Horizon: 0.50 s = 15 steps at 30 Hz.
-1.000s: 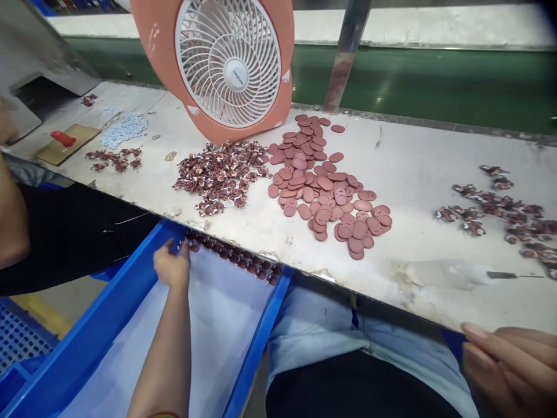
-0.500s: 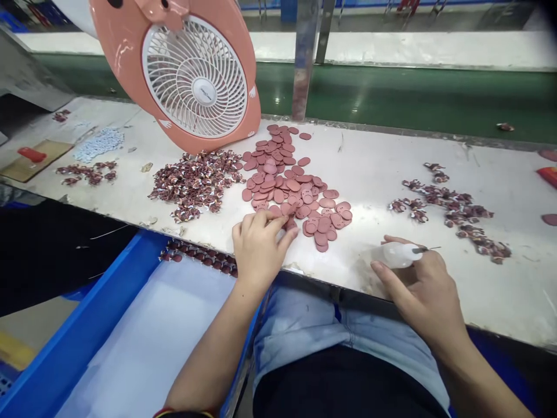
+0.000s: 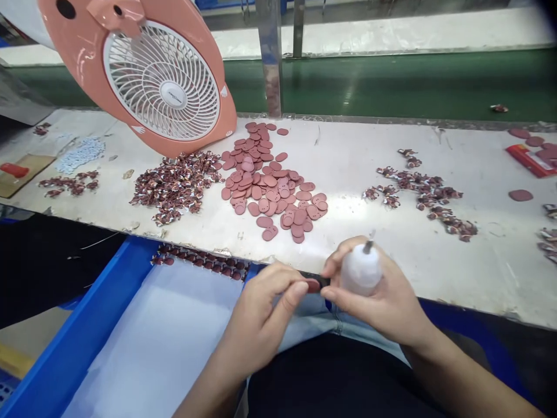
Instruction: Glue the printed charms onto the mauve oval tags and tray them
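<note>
Just off the table's front edge, my left hand (image 3: 265, 307) pinches a reddish-brown oval piece (image 3: 312, 285) between thumb and fingers. My right hand (image 3: 383, 290), close beside it, is wrapped round a translucent white squeeze bottle (image 3: 361, 271) with a thin dark tip pointing up. The right fingertips are near the oval piece; whether they touch it I cannot tell. Beyond my hands lies a pile of similar flat oval pieces (image 3: 272, 194), some with small dots on them. Left of these is a heap of small brown-and-white figures (image 3: 176, 186).
A pink fan (image 3: 213, 69) stands at the back left. More small figures (image 3: 422, 188) lie to the right, near a red packet (image 3: 528, 161). Below the left edge sits a blue crate (image 3: 78, 337) with a white sheet and rows of pieces. A metal post (image 3: 272, 87) rises behind.
My left hand has drawn back from the pile with an oval piece in its fingers. My right hand has moved left with the bottle, tipped upright now. The view has shifted right.
</note>
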Motion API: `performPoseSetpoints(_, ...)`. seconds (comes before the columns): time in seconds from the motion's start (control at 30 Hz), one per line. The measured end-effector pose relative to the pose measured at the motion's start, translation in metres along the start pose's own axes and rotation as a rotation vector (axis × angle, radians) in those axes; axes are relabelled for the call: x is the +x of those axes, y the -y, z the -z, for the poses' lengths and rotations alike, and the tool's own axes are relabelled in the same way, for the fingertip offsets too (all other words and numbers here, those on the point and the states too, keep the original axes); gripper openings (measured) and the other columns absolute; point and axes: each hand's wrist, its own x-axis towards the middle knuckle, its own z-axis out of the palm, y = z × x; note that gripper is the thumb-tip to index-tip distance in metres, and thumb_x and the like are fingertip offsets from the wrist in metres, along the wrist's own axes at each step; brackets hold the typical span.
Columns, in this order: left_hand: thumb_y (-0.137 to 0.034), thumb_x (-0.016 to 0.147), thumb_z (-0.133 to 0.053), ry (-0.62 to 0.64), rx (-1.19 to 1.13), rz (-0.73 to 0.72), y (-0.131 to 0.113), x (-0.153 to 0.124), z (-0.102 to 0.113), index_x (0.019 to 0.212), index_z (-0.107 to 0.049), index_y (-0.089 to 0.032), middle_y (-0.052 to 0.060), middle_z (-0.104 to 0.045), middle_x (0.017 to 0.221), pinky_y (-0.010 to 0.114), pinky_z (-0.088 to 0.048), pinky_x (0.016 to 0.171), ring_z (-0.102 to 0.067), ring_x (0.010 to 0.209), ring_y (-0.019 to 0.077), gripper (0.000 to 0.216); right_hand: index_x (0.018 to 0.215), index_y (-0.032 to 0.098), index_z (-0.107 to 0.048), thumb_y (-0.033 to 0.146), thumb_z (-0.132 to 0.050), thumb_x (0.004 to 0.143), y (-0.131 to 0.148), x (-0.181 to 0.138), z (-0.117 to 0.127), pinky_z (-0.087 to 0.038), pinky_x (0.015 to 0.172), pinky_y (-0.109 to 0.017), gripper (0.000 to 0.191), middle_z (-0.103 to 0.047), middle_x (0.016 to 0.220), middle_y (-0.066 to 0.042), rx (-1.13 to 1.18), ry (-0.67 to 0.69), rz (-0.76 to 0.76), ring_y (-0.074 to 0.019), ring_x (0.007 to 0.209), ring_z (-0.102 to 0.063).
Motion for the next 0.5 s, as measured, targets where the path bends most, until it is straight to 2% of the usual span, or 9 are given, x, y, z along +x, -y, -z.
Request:
performPoseSetpoints(0.07, -0.026, 0.101, -0.051, 0.034, -0.037, 0.020, -0.001, -0.008, -0.009, 0.090, -0.070, -0.020, 0.002, -0.066, 0.088, 0.026, -0.046, 0.077, -0.062, 0.084, 0.0146, 0.023, 0.094, 0.023, -0.056, 0.025, -0.081, 0.079, -0.001, -0.002, -0.008, -0.051, 0.062, -0.023, 0.029, -0.064, 0.081, 0.001, 0.119, 0.071, -0.080, -0.0124, 0.069, -0.060)
performPoseSetpoints(0.17, -0.032, 0.091, -0.069, -0.143, -0.207, 0.008, 0.011, -0.016, -0.025, 0.101, -0.072, -0.024, 0.001, -0.066, 0.093, 0.026, -0.048, 0.077, -0.062, 0.083, 0.0152, 0.013, 0.097, 0.024, -0.053, 0.030, -0.082, 0.080, -0.008, -0.008, -0.019, -0.044, 0.057, -0.018, 0.034, -0.061, 0.077, 0.004, 0.377, -0.008, -0.194, -0.0076, 0.062, -0.053)
performPoseSetpoints(0.27, -0.037, 0.079, -0.082, -0.272, -0.411, -0.070, 0.028, -0.017, -0.041, 0.117, -0.073, -0.033, 0.001, -0.068, 0.102, 0.026, -0.051, 0.078, -0.063, 0.088, 0.0162, 0.039, 0.099, 0.024, -0.049, 0.034, -0.083, 0.079, -0.013, -0.013, -0.029, -0.037, 0.050, -0.016, 0.041, -0.057, 0.072, 0.007, 0.545, -0.036, -0.301, -0.0045, 0.054, -0.045)
performPoseSetpoints(0.37, -0.037, 0.079, -0.082, -0.302, -0.509, -0.126, 0.038, -0.016, -0.052, 0.110, -0.078, -0.033, 0.002, -0.069, 0.096, 0.024, -0.052, 0.075, -0.064, 0.086, 0.0153, 0.032, 0.098, 0.024, -0.045, 0.042, -0.081, 0.080, -0.015, -0.016, -0.030, -0.035, 0.047, -0.016, 0.044, -0.053, 0.068, 0.008, 0.541, 0.007, -0.326, -0.0049, 0.051, -0.043)
performPoseSetpoints(0.43, -0.040, 0.076, -0.084, -0.335, -0.609, -0.104, 0.039, -0.016, -0.055, 0.104, -0.080, -0.031, 0.003, -0.072, 0.099, 0.024, -0.053, 0.076, -0.066, 0.086, 0.0154, 0.030, 0.109, 0.026, -0.042, 0.057, -0.070, 0.086, -0.016, -0.021, -0.021, -0.036, 0.044, -0.018, 0.047, -0.054, 0.068, 0.006, 0.461, 0.035, -0.326, -0.0080, 0.050, -0.046)
performPoseSetpoints(0.5, -0.041, 0.075, -0.085, -0.333, -0.760, -0.027, 0.038, -0.016, -0.055, 0.101, -0.080, -0.030, 0.004, -0.076, 0.101, 0.023, -0.054, 0.074, -0.068, 0.083, 0.0147, 0.029, 0.124, 0.030, -0.035, 0.065, -0.054, 0.092, -0.016, -0.029, -0.006, -0.038, 0.045, -0.020, 0.051, -0.058, 0.076, 0.003, 0.267, 0.068, -0.333, -0.0124, 0.056, -0.051)
